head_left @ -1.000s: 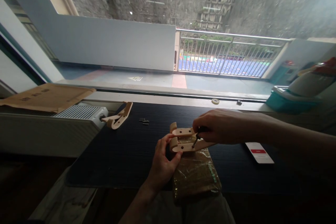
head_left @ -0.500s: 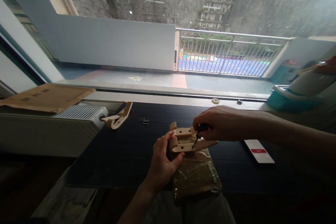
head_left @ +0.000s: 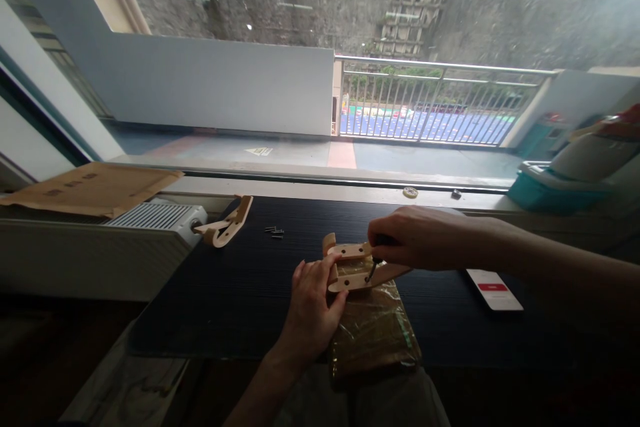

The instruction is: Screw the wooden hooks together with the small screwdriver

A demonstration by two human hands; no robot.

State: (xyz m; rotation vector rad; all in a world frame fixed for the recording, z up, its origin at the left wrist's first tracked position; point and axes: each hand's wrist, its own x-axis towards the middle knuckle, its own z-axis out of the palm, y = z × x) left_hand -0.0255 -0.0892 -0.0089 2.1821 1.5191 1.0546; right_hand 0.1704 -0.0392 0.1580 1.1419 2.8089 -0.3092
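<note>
Left of frame: brown envelope [head_left: 97, 188] resting on a white radiator [head_left: 75, 253]. Lower right: phone [head_left: 495, 289] lying flat, white screen with a red band. Windowsill [head_left: 300, 191], right of centre: pale round roll [head_left: 410, 193] and small dark object [head_left: 456, 194], set apart. Far right: teal container [head_left: 553, 190]. Upper right, outside: metal railing [head_left: 443, 67], pale wall [head_left: 215, 83] to its left

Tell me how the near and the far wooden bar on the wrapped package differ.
The screwdriver meets the near wooden bar at its right hole; the two visible holes of the far wooden bar hold no tool. The left grip partly covers the near bar's left end, while the far bar's raised left end shows more. Both are pale, each with two dark holes.
</note>
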